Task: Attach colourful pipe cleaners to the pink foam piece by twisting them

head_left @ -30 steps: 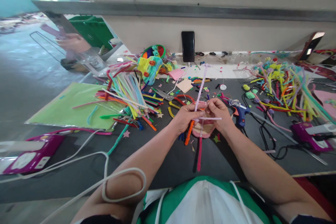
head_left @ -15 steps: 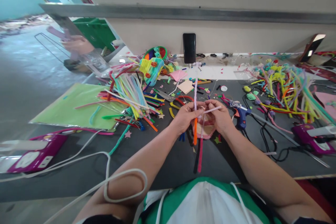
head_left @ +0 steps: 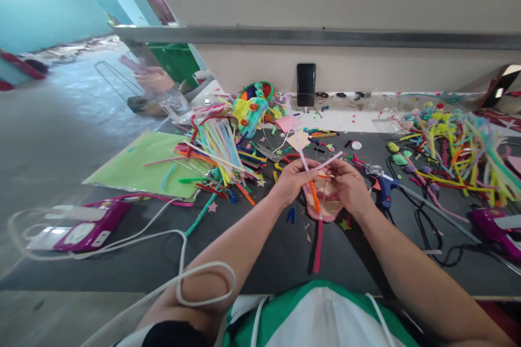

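My left hand is closed on pipe cleaners: a long pale lilac one rises from it, and an orange one points down below. Facing it, my right hand pinches the work from the other side, its fingertips close to my left ones. A short lilac end sticks up between the hands. Under the fingers is a pink-edged piece, partly hidden, with a red strip hanging from its lower edge.
Left lie a bundle of pipe cleaners and a green sheet. A blue glue gun with black cords is right of my hands. A phone leans on the wall. A white cable loops near my left forearm.
The view has shifted, so the table things appear further right and slightly lower. The long lilac pipe cleaner now leans left, and the orange one slants instead of hanging straight.
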A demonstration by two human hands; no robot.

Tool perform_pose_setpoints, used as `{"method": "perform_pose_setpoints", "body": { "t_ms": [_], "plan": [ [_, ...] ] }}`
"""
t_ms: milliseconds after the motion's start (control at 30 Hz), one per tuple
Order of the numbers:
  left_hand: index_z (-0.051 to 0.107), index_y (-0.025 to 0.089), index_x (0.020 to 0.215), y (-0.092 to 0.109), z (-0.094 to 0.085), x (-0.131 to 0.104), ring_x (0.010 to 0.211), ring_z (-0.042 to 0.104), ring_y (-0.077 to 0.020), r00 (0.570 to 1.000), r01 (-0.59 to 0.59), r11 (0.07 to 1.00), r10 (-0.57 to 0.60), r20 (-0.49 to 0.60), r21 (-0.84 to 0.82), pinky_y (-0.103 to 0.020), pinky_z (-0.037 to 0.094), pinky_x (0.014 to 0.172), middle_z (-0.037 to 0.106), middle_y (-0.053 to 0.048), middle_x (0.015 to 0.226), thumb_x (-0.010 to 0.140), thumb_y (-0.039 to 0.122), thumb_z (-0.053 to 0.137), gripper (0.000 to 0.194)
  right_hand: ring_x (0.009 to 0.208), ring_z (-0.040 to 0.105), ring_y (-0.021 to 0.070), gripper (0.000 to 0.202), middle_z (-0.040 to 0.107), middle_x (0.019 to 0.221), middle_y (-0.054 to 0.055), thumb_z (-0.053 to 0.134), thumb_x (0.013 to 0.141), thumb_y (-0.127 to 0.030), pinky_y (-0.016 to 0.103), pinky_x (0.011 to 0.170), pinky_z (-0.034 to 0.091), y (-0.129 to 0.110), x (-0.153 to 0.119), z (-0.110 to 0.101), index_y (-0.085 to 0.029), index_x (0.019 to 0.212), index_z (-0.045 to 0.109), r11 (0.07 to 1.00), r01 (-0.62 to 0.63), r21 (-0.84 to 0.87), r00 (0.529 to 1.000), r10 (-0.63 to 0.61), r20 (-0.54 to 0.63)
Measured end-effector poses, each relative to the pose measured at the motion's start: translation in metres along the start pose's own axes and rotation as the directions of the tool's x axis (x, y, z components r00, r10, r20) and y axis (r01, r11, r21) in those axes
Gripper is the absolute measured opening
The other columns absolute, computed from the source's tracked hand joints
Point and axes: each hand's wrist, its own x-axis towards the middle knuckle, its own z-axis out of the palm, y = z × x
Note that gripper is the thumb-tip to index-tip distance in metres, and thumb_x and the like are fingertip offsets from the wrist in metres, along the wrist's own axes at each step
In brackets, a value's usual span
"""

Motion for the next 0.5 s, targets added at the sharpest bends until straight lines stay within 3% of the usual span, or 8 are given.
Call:
{"method": "perform_pose_setpoints", "body": {
  "t_ms": [133,267,333,500],
  "plan": [
    [0.07,0.015,0.088,-0.003,0.002,-0.001,0.068,0.059,-0.0082,1.0,0.007,1.0,-0.007,0.021,0.02,-0.021,0.045,0.069,0.068,-0.001,0.08,0.064,0.026,0.08,0.029,0.09,0.058,0.0174,0.043,0.067,0.098,0.002,0.062,0.058,-0.014,0.027,0.074,0.047,-0.01,-0.004,0.007,-0.024,0.099,0.07,0.998,-0.021,0.061,0.998,0.018,0.054],
    [0.069,0.015,0.092,-0.005,0.004,-0.003,0.068,0.06,-0.0085,0.997,0.028,0.999,-0.03,0.077,0.031,-0.022,0.046,0.07,0.069,-0.002,0.082,0.066,0.027,0.08,0.031,0.097,0.059,0.0188,0.033,0.066,0.108,0.004,0.068,0.071,-0.033,0.03,0.081,0.048,-0.013,-0.008,0.012,-0.025,0.103,0.069,1.0,0.007,0.027,0.998,-0.008,0.064],
    [0.069,0.015,0.096,-0.005,0.006,-0.004,0.07,0.06,-0.0093,0.992,0.049,0.998,-0.052,0.116,0.027,-0.023,0.047,0.071,0.069,-0.003,0.085,0.066,0.027,0.08,0.034,0.095,0.06,0.018,0.03,0.067,0.106,0.005,0.068,0.076,-0.038,0.03,0.081,0.049,-0.01,-0.009,0.012,-0.025,0.103,0.07,0.999,0.042,0.014,0.997,-0.043,0.059],
    [0.067,0.016,0.101,-0.006,0.01,-0.009,0.076,0.061,-0.0117,0.967,0.06,0.995,-0.076,0.242,0.074,-0.025,0.049,0.074,0.067,-0.002,0.088,0.068,0.026,0.079,0.037,0.082,0.063,0.0164,0.022,0.07,0.094,0.003,0.072,0.076,-0.034,0.029,0.072,0.05,-0.006,-0.008,0.009,-0.024,0.096,0.072,0.999,0.051,0.003,0.998,-0.051,0.021]
  ]
}}
